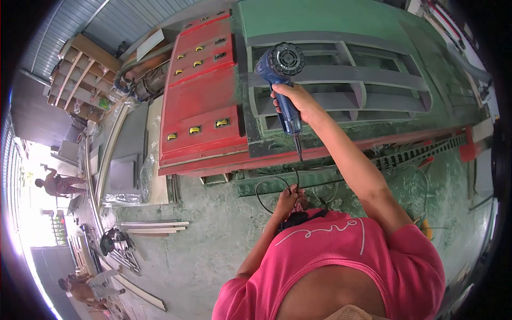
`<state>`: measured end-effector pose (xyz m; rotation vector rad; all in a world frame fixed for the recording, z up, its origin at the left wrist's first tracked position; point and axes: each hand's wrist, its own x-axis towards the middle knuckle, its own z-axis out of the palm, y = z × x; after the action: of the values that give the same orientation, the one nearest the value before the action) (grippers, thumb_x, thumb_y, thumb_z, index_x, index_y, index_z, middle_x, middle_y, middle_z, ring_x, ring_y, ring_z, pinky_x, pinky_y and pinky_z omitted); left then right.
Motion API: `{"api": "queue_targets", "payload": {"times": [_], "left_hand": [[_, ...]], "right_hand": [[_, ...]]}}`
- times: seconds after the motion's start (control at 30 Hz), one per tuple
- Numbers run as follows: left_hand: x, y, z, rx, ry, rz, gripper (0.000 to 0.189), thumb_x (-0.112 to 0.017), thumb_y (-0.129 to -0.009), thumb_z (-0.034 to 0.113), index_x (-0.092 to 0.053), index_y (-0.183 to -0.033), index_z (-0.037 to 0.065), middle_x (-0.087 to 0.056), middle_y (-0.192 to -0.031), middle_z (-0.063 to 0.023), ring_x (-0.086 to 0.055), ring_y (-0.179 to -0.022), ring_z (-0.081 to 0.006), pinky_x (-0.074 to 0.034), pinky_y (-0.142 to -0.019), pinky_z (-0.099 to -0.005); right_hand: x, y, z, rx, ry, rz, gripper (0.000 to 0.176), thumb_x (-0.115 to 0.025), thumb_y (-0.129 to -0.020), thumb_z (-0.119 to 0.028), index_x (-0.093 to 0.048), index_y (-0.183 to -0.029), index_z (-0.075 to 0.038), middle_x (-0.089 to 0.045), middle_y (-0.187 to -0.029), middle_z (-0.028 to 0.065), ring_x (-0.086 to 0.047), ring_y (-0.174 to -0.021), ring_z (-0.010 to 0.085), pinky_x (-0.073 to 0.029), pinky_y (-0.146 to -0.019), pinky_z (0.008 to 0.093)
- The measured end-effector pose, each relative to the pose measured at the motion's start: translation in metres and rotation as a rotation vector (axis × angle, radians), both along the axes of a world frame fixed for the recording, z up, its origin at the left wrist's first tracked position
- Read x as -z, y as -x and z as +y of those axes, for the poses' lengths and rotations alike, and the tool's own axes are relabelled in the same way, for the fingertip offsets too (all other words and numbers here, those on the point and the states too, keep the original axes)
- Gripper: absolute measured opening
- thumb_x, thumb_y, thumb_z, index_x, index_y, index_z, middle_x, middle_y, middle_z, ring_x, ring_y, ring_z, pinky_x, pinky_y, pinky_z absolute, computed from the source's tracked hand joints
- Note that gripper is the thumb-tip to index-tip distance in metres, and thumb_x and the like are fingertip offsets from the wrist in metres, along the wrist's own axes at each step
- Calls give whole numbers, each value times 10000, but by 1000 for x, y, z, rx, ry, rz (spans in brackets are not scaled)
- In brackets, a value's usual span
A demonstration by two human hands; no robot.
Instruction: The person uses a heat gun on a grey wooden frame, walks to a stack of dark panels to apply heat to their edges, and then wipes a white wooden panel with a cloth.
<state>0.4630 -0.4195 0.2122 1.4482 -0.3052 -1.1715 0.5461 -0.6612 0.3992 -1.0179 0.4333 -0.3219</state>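
My right hand (296, 100) is wrapped round the handle of a blue heat gun (288, 61), held up over the workpiece with its round black vented end toward the camera. A black cord (298, 146) hangs from the base of the handle. Near my waist, my left hand (288, 201) is closed on a part of this cord, which loops out beside it. Beyond the heat gun lies a grey slatted frame (328, 73) with several openings, resting on a green surface (298, 18).
Red panels (200, 93) with yellow and black fittings stand left of the frame. A black slotted track (394, 160) runs along the near edge. Grey boards (124, 173), plastic wrap and stacked strips (154, 226) lie at left. Two other people (57, 184) are in the far left background.
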Motion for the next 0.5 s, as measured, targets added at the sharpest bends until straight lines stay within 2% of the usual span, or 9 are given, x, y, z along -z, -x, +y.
{"api": "queue_targets", "payload": {"times": [0.1, 0.2, 0.3, 0.4, 0.5], "left_hand": [[-6, -4, 7, 70, -17, 45, 191, -390, -795, 54, -519, -912, -23, -574, -855, -69, -543, -711, -118, -440, -628, -258], [-11, -6, 12, 32, -54, 18, 228, -379, -793, 42, -524, -955, -27, -579, -880, -72, -555, -773, -117, -440, -652, -249], [5, -2, 13, -49, 12, 16, 286, -373, -791, 37, -523, -1026, -23, -591, -897, -79, -569, -814, -130, -447, -657, -249], [3, -4, 11, 54, -57, -13, 332, -361, -788, 33, -514, -1079, -16, -596, -938, -84, -577, -841, -144, -453, -669, -253], [19, -6, 6, 123, -21, -13, 344, -347, -783, 29, -514, -1081, -12, -597, -956, -86, -580, -845, -153, -455, -670, -260]], "right_hand": [[5, -11, 4, -26, -14, 9, 301, -670, -735, -274, -525, -868, -46, -561, -773, 39, -558, -642, 125, -497, -544, 288], [12, -15, 7, -36, -18, 4, 335, -683, -717, -288, -522, -876, -41, -556, -778, 43, -559, -650, 126, -504, -543, 292], [14, -15, 7, -31, -7, -4, 322, -677, -726, -289, -530, -855, -32, -559, -744, 50, -557, -619, 124, -496, -526, 283], [10, -9, 6, -23, 16, -6, 312, -670, -735, -298, -545, -811, -22, -561, -683, 54, -559, -581, 122, -489, -511, 264], [12, -1, 0, -3, 27, 10, 307, -665, -737, -304, -550, -806, -28, -568, -697, 53, -566, -591, 120, -486, -502, 259]]}}
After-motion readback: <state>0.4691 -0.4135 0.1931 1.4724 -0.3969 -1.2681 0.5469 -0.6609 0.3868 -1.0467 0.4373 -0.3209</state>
